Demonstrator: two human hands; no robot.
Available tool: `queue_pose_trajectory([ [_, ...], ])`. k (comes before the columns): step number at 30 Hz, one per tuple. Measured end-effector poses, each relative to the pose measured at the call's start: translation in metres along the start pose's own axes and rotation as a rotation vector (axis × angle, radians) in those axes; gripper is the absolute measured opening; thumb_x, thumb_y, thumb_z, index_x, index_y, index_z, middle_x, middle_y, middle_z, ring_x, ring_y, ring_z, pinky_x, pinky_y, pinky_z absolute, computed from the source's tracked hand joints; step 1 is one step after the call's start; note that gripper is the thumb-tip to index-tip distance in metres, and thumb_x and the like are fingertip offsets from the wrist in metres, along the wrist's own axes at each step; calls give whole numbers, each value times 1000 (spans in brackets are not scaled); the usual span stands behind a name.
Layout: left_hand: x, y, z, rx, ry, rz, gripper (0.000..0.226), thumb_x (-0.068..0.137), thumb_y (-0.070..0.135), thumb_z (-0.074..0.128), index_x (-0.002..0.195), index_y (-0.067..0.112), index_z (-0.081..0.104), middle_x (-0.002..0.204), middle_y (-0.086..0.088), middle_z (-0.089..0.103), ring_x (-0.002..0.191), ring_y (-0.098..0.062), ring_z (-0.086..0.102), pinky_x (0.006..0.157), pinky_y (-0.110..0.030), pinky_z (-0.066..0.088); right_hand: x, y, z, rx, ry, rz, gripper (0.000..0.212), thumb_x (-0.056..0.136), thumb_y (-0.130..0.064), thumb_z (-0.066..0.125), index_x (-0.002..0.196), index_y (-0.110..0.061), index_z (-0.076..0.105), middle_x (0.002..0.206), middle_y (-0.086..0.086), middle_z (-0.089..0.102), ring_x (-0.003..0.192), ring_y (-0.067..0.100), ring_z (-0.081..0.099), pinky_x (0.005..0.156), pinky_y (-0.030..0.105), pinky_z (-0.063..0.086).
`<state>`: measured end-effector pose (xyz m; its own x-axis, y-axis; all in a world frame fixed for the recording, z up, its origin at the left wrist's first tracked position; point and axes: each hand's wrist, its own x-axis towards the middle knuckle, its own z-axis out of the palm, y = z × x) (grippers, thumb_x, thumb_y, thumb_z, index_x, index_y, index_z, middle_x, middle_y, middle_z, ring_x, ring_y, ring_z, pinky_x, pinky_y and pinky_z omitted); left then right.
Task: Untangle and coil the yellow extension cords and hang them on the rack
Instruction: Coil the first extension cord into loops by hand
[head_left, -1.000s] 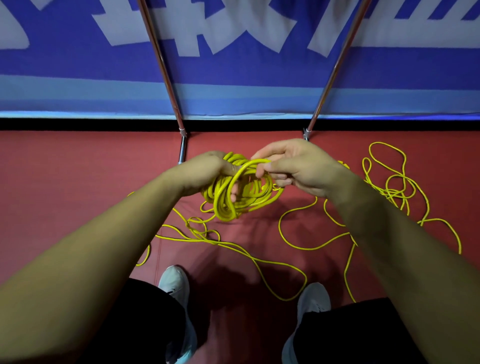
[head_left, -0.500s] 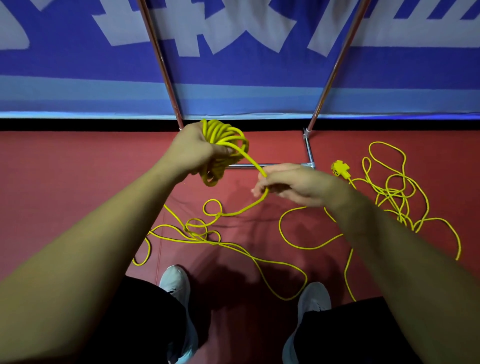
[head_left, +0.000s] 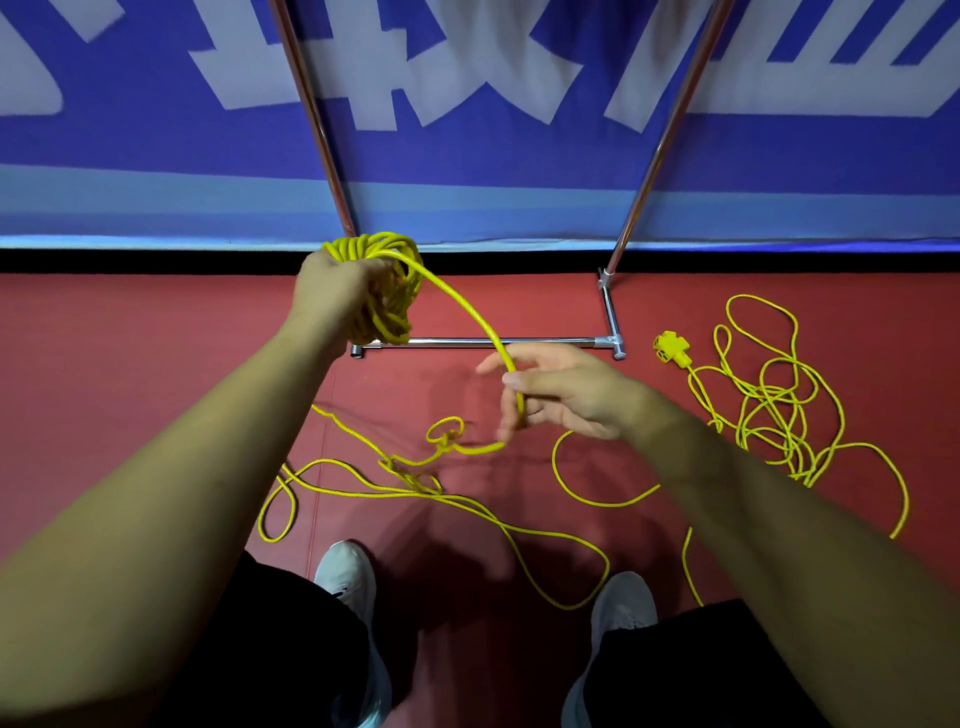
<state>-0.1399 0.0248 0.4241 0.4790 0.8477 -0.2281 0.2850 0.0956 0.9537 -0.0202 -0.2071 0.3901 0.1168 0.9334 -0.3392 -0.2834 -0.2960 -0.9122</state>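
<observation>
Gripping coil of yellow plastic-sheathed extension cord (head_left: 387, 280) in left hand (head_left: 332, 291), stopping loops slipping. Guiding trailing strand (head_left: 465, 309) through right hand (head_left: 563, 395) below it, seemingly curled loosely round it.

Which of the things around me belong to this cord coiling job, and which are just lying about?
Job:
- coil, gripped by left hand
- trailing cord, running through right hand
- tangled cord with socket block
- rack

Just there:
- blue banner
- red floor
- white shoes
</observation>
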Motion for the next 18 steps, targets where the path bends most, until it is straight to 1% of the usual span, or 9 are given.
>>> queue_pose_trajectory([
  [1,0,-1,-2,38,3,8,28,82,10,70,60,14,53,42,4,52,40,-18,54,48,-26,46,-6,-10,-4,47,3,-1,15,98,-7,50,111,-4,56,66,15,61,49,21,57,50,24,43],
  [2,-2,-2,-3,90,-4,17,30,84,10,69,59,14,52,40,3,52,35,-17,54,40,-22,43,-12,-21,-10,110,0,-13,15,95,-9,52,108,-2,56,63,14,59,38,10,43,40,18,33],
  [3,-4,-3,-3,160,-21,31,31,85,10,68,59,13,52,40,-1,53,33,-19,54,34,-19,38,-19,-31,-17,175,-7,-31,17,92,-10,52,106,0,57,60,12,57,33,3,32,37,14,23],
  [5,-6,-7,-3,325,-75,81,29,85,12,69,60,13,54,49,-13,58,36,-25,57,29,-18,33,-30,-47,-30,261,-22,-81,25,89,-8,47,108,3,60,60,10,53,32,-2,25,38,12,13],
  [7,-8,-9,-2,461,-157,120,23,82,12,69,64,13,55,55,-17,59,38,-23,56,29,-19,34,-34,-50,-39,267,23,-143,29,89,-5,46,112,1,63,60,8,49,36,2,24,41,17,14],
  [10,-13,-10,1,626,-367,110,18,81,18,75,72,9,61,57,-18,62,33,-20,51,30,-20,35,-27,-38,-51,187,196,-224,27,93,-3,47,112,-5,66,60,4,44,45,10,17,47,25,14],
  [13,-18,-13,6,805,-596,91,25,78,25,80,80,5,66,66,-19,71,45,-24,61,38,-25,45,-19,-27,-60,58,388,-251,21,98,-4,49,107,-8,67,63,2,46,45,7,24,47,24,13],
  [15,-21,-15,9,799,-710,67,25,78,26,81,86,7,68,64,-15,69,49,-27,60,42,-27,47,-15,-25,-63,-14,484,-263,18,99,-7,50,106,-8,66,65,2,49,43,7,25,45,23,14],
  [18,-22,-14,13,728,-858,57,41,77,38,81,79,1,64,56,-13,59,49,-24,48,45,-26,38,-10,-25,-65,-70,603,-292,14,99,-9,51,102,-8,65,66,2,53,44,9,24,42,21,16],
])
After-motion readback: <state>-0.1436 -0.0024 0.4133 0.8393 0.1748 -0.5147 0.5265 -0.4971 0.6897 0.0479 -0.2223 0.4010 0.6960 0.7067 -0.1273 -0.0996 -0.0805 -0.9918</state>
